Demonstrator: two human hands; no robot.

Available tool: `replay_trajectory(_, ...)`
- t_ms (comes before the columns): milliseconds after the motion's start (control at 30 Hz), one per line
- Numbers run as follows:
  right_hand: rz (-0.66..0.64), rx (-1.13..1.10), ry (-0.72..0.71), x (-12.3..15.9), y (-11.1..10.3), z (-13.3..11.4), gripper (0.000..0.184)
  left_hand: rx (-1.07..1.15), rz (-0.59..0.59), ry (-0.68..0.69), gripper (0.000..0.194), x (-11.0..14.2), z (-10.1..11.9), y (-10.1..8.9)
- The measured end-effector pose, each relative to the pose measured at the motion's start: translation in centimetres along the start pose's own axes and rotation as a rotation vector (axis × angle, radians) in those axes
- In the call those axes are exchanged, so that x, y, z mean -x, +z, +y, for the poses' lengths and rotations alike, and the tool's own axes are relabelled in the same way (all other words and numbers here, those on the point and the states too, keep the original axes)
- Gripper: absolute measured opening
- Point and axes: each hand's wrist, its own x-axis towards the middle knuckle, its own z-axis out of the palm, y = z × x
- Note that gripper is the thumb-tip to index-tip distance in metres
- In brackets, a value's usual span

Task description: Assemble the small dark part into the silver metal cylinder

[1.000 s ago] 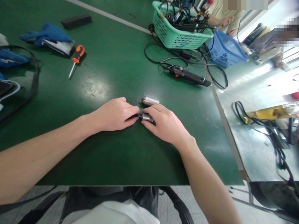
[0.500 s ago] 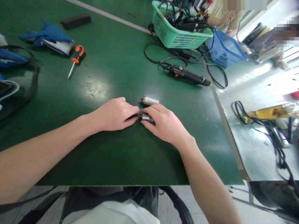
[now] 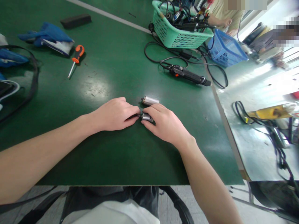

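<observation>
Head camera: between the two sets of fingertips I see a small metal cylinder (image 3: 146, 117), lying nearly level, just above or on the green table (image 3: 116, 158); I can't tell which. The right hand (image 3: 165, 123) grasps it, thumb along the near side and forefinger along the far side, with its right end hidden by the hand. Thumb and forefinger of the left hand (image 3: 118, 115) come together at its thin left tip; I can't tell whether they actually pinch it. Just beyond the right forefinger lies a second cylinder (image 3: 150, 100), roughly parallel to the first. Farther out, to the right, I have a black power screwdriver (image 3: 189, 76) with its cord looped behind, and on the left an orange-handled screwdriver (image 3: 78, 56) near a blue glove (image 3: 48, 34). Behind those sits a dark block (image 3: 76, 21). At the far right stand a green basket (image 3: 184, 39) full of tools and cords, and a blue basket (image 3: 225, 48) beside it.
</observation>
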Motion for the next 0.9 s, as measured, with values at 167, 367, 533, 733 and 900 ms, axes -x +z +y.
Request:
replay_trajectory(167,0.006,0.002,-0.007,-0.02,0.06,0.03,0.021,0.002,0.014,0.012,0.031,-0.01,0.01,0.03)
replay_trajectory(367,0.007,-0.001,-0.003,0.0,0.02,0.05,0.02,0.006,0.017,0.014,0.032,0.03,-0.01,0.05)
replay_trajectory(533,0.007,-0.009,-0.007,-0.04,-0.06,0.0,0.019,-0.004,0.004,0.003,0.032,0.04,0.01,0.04)
replay_trajectory(733,0.005,-0.011,0.0,0.0,-0.01,0.06,0.02,-0.01,0.009,0.009,0.033,0.04,0.03,-0.02)
replay_trajectory(900,-0.004,-0.017,0.004,0.06,-0.03,0.05,0.02,-0.007,0.012,0.007,0.032,0.03,0.06,0.0)
